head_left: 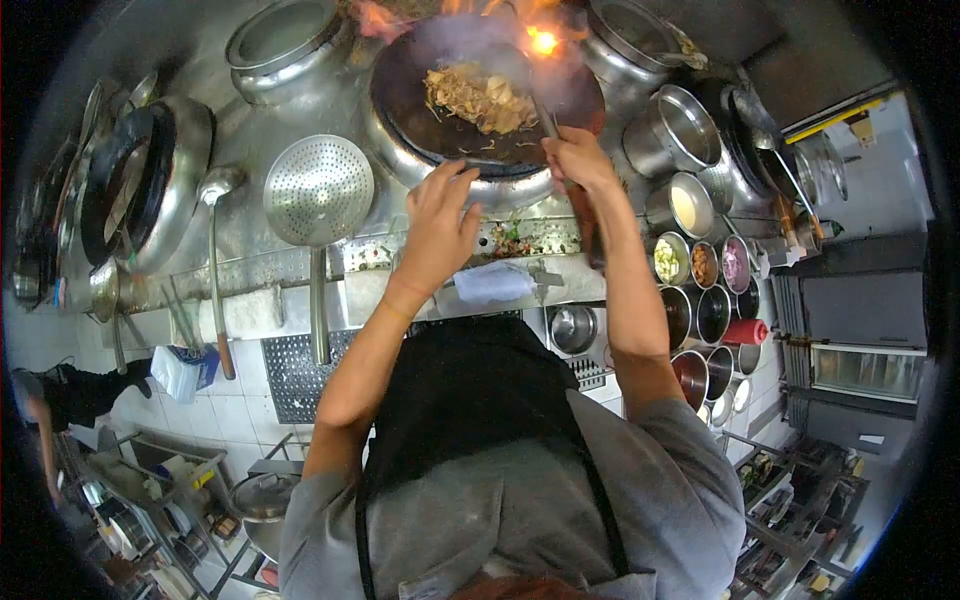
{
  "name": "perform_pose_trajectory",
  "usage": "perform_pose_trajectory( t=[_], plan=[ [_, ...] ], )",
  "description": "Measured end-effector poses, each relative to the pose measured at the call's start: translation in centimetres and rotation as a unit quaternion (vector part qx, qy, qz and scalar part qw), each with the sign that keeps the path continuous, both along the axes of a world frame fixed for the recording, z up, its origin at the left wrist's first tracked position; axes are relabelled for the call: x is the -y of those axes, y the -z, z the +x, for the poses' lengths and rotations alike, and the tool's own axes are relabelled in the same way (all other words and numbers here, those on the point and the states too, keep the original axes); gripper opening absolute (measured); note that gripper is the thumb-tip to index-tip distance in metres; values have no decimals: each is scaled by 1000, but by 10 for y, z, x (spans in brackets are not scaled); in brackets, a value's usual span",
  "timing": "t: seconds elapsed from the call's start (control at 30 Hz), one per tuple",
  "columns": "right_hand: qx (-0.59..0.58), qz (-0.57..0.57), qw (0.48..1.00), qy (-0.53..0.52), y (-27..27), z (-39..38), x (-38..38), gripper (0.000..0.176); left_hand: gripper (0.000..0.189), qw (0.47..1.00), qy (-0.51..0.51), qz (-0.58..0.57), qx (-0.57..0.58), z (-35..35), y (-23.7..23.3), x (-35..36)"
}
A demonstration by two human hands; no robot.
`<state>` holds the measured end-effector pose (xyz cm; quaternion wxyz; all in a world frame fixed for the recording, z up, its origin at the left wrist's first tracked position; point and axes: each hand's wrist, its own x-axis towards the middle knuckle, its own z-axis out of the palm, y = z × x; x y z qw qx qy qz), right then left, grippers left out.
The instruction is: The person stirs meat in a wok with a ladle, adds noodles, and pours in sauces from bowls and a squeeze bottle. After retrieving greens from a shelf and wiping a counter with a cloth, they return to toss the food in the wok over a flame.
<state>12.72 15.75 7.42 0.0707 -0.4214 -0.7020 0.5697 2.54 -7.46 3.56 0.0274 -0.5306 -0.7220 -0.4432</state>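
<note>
A dark wok sits on the burner ahead of me, with browned, sliced food in its middle and smoke over it. My right hand is closed around the metal shaft of a long-handled wok tool. Its reddish wooden end points back toward me, while smoke blurs the head inside the wok. Just short of the wok's near rim, my left hand is raised with fingers and thumb apart, holding nothing. Orange flames flare at the wok's far side.
Left of the wok lie a perforated skimmer and a ladle; another wok is farther left. Metal pots and several ingredient cups stand on the right. A person is behind at far left.
</note>
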Motion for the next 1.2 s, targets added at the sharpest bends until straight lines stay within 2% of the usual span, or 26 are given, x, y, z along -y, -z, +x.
perform_pose_trajectory(
  t=[0.03,0.07,0.13,0.17,0.2,0.27,0.33,0.37,0.43,0.47,0.53,0.6,0.67,0.73,0.83,0.9,0.97,1.0,1.07,1.1,1.17,1.2],
  plan=[
    [-41,-23,999,6,-9,9,2,18,42,1000,1,2,-2,-1,1,9],
    [-62,5,998,22,-6,10,-1,18,41,1000,-17,-12,2,-3,1,18],
    [-84,29,995,44,25,4,-15,17,40,999,-28,-22,30,-5,3,26],
    [-33,208,976,47,48,-11,-38,17,40,999,-24,-21,26,-5,7,27],
    [19,381,923,51,57,-22,-56,16,40,999,-21,-25,24,-6,10,26],
    [-18,175,980,87,37,-46,-46,17,41,999,-11,-27,19,-3,9,21],
    [-56,58,997,11,15,-56,-30,19,42,1000,-10,-22,-11,4,3,15],
    [-57,58,997,18,8,-56,-25,19,42,1000,-3,-22,-12,7,1,11],
    [-1,70,984,-165,-2,-49,-20,29,43,999,-7,2,-53,9,-2,1],
    [-21,275,935,-222,3,-37,-18,42,43,998,-2,3,-55,9,-4,-2],
    [125,483,828,-256,5,2,-35,51,41,999,12,9,-42,8,-7,-7],
    [192,536,788,-236,-23,46,-37,58,40,999,12,12,-30,5,-8,-6],
    [174,541,804,-176,-34,84,-8,56,38,1000,6,17,-17,-3,-8,-7],
    [143,518,839,-85,-22,107,14,54,30,998,-26,51,-27,-14,-8,-9],
    [76,449,890,-1,55,130,34,57,21,998,-35,23,-39,-46,-14,-31],
    [41,419,906,33,74,138,46,54,17,997,-27,30,-63,-69,-19,-57],
    [22,391,918,59,73,143,60,51,15,989,7,-72,-130,-95,-22,-88],
    [5,367,926,85,70,144,64,47,15,988,9,-72,-137,-110,-15,-110],
    [-16,360,927,102,65,148,72,47,21,961,39,-149,-230,-137,10,-154],
    [-32,354,927,117,62,150,76,47,21,960,40,-149,-234,-139,13,-172],
    [-45,346,929,125,53,152,79,47,41,930,-26,-318,-182,-140,19,-201],
    [-60,321,936,131,48,151,80,48,41,929,-27,-320,-186,-146,38,-210]
  ],
)
